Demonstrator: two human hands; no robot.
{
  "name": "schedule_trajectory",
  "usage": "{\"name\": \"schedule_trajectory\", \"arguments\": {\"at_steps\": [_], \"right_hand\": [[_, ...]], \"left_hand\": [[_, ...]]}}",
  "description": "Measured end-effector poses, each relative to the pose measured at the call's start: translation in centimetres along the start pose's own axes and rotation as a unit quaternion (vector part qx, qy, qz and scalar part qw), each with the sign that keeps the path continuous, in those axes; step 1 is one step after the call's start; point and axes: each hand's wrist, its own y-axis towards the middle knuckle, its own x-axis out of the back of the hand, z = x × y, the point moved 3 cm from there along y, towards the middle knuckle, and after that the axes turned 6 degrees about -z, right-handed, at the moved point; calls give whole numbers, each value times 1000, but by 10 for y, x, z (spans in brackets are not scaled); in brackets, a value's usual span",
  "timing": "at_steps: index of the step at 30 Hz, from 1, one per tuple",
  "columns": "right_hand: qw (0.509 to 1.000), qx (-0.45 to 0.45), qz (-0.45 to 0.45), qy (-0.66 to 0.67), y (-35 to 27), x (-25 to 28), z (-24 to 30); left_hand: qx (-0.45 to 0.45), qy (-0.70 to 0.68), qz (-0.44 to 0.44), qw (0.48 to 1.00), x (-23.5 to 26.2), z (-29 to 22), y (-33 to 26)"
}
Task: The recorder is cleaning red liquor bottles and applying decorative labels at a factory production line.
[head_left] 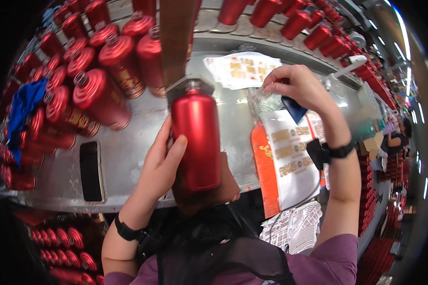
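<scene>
A glossy red bottle (195,142) with a clear neck stands nearly upright before me, its base by a brown pad (229,187). My left hand (160,159) is closed round its left side, the thumb lying across the front. Off to the right, my right hand (297,88) is bent over with thumb and fingertips pinched together. A dark blue flat piece (295,110) with a pointed corner sticks out under its palm. Crumpled clear film (266,102) lies just below the fingertips; I cannot tell whether they touch it. Below that hang white decal sheets (295,166) with gold print.
Many red bottles (102,97) crowd the left of the metal table (128,156), around a black phone (91,171). A brown post (172,42) rises behind my bottle. Another printed sheet (242,69) lies at the back. An orange-red sheet (265,175) hangs over the front edge.
</scene>
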Motion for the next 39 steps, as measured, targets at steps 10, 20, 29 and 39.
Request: {"name": "schedule_trajectory", "arguments": {"at_steps": [10, 20, 29, 39], "right_hand": [[958, 269, 100, 10, 6, -55, 111], [969, -9, -59, 241, -30, -90, 53], [856, -108, 43, 504, -67, -133, 61], [835, -124, 28, 535, -61, -143, 60]], "left_hand": [[-73, 116, -48, 989, -9, -4, 12], [-7, -35, -36, 999, -8, -1, 17], [-31, -15, -17, 999, -15, -8, 16], [-13, -41, -24, 999, -16, -8, 17]]}}
